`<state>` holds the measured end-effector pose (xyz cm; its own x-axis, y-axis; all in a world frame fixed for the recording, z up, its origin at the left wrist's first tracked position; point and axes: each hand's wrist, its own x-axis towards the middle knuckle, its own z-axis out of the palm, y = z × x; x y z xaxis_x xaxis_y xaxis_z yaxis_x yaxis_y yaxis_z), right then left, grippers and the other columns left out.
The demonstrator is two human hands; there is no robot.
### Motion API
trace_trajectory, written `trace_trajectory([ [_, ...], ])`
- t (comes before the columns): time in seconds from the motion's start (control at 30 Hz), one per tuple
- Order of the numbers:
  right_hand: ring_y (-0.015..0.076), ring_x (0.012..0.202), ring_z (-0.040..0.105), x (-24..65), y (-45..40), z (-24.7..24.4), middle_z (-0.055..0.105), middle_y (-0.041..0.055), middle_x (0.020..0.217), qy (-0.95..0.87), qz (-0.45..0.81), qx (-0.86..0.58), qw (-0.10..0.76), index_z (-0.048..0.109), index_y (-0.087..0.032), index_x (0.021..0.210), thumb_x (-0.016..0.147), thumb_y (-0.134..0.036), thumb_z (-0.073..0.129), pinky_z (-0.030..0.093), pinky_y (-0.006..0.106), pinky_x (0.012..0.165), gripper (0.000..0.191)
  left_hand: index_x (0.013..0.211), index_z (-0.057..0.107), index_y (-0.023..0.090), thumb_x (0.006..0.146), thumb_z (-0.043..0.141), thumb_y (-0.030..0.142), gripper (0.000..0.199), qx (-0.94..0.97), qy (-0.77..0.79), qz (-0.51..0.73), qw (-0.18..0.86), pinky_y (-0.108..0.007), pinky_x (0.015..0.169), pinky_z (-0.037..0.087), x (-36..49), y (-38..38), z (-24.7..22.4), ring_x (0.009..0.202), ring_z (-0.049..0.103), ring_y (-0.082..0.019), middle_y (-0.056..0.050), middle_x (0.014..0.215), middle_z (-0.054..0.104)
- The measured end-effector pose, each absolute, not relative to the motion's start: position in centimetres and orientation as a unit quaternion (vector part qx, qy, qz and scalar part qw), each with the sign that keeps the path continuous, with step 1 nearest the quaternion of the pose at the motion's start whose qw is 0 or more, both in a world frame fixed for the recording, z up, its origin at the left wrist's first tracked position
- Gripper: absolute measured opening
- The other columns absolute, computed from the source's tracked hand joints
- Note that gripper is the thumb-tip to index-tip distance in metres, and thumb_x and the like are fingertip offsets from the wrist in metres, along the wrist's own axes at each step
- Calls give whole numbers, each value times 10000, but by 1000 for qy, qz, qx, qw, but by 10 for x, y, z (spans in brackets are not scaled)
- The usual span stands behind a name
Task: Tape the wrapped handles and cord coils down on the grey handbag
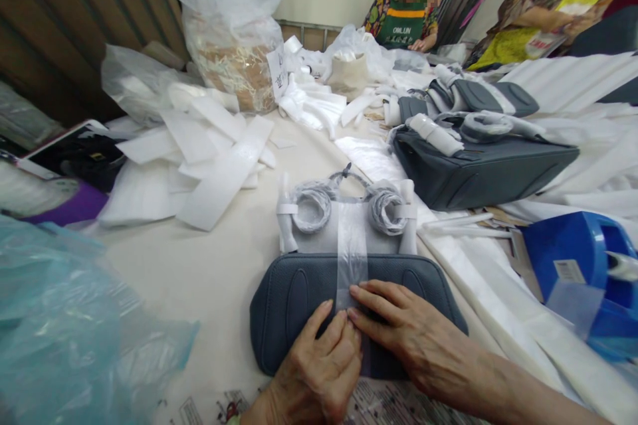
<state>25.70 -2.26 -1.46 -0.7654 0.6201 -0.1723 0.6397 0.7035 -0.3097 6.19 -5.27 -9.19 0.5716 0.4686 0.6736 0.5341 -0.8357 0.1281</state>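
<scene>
Directly under the fingers: clear tape strip (351, 249), long axis running away across grey bag (294, 305) on table (199, 272); left hand (312, 372) and right hand (403, 332) flat, extended, grasping nothing, equally near.

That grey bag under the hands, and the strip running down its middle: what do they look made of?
The grey bag looks like pebbled leather or imitation leather, matte with a fine grain. The strip seems to be clear glossy plastic tape, since the bag shows through. Both hands, left hand and right hand, press it.

Work table (209, 272), cream cloth top — bearing: grey handbag (299, 299), second grey handbag (478, 169), white foam strips (219, 159), blue tape dispenser (578, 265), clear plastic sacks (234, 33) — teal plastic sheet (64, 325).
</scene>
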Motion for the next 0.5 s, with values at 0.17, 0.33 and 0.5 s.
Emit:
trace_trajectory([
  [0.17, 283, 1398, 205, 261, -28, -4, 275, 160, 1507, 919, -222, 321, 62, 440, -231, 1366, 694, -53, 498, 257, 501, 1114, 697, 915, 638, 40, 806, 492, 62, 184, -870, -313, -381, 20, -396, 986, 478, 62, -52, -81, 1007, 586, -227, -114, 927, 650],
  [0.33, 274, 1412, 97, 265, -28, -2, 164, 180, 1531, 919, -253, 301, 40, 426, -254, 1375, 757, -85, 515, 181, 494, 1131, 647, 1074, 614, 36, 837, 447, 103, 298, -900, -291, -321, 40, -409, 993, 478, 58, -51, -75, 1097, 552, -243, -127, 1062, 646],
  [0.5, 298, 1409, 63, 262, -30, -2, 134, 177, 1536, 917, -262, 301, 26, 596, -232, 1214, 757, -115, 552, 126, 513, 1134, 474, 1090, 623, 69, 840, 487, 144, 294, -914, -286, -285, 41, -433, 1035, 422, 56, -56, -73, 1133, 537, -249, -106, 1118, 654],
])
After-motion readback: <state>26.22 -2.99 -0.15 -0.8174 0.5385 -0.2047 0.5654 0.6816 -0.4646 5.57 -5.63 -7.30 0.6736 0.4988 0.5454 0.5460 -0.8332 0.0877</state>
